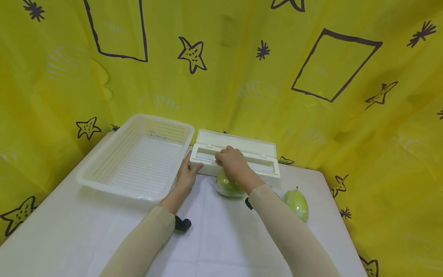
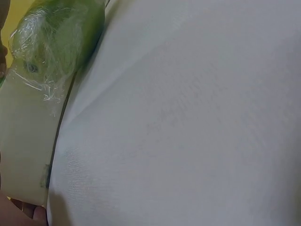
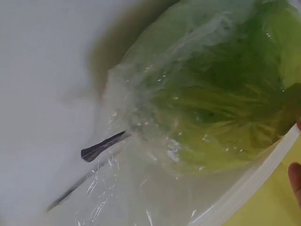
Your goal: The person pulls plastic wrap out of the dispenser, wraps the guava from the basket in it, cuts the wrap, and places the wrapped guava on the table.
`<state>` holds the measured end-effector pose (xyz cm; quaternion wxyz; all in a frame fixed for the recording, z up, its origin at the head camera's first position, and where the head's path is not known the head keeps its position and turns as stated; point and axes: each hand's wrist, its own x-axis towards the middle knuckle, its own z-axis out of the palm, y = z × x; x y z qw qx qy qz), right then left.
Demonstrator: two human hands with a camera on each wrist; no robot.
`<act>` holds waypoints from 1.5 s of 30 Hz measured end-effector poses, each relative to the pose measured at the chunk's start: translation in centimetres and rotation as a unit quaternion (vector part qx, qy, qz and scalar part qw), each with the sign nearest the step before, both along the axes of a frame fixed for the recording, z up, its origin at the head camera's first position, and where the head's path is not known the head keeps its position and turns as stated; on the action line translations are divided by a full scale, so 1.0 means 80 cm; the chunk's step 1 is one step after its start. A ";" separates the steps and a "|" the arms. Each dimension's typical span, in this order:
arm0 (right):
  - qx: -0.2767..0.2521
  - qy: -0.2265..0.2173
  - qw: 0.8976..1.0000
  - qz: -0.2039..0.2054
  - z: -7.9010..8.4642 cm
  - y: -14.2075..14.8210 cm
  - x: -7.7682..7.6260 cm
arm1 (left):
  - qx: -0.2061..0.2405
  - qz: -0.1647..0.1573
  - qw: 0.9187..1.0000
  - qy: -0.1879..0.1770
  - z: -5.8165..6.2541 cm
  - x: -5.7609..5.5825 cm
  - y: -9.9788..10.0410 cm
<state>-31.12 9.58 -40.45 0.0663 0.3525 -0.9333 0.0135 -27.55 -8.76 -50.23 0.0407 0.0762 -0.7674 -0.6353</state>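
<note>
A white cling film dispenser [image 1: 238, 157] stands at the back of the table, its lid [image 1: 238, 142] raised. My left hand [image 1: 186, 175] grips its left end, thumb over the front edge. My right hand [image 1: 233, 163], fingers curled, pinches cling film at the slot; the fingertips are partly hidden. Below it, against the dispenser's front, a green pear [image 1: 226, 185] lies loosely wrapped in clear film [image 3: 108, 188]. The right wrist view shows its dark stem [image 3: 103, 145] poking out beneath the film. The same wrapped pear [image 2: 61, 37] is at top left in the left wrist view.
A white perforated plastic basket [image 1: 169, 123] stands left of the dispenser, close to my left forearm. Another green pear [image 1: 296, 204], with film on it, lies on the white tablecloth [image 1: 214, 246] at right. A yellow patterned curtain [image 1: 221, 77] hangs behind.
</note>
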 end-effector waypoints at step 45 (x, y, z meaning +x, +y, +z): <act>-0.524 -0.372 0.644 -0.415 -0.026 0.189 0.076 | 0.143 0.000 0.985 -0.094 0.025 0.056 0.085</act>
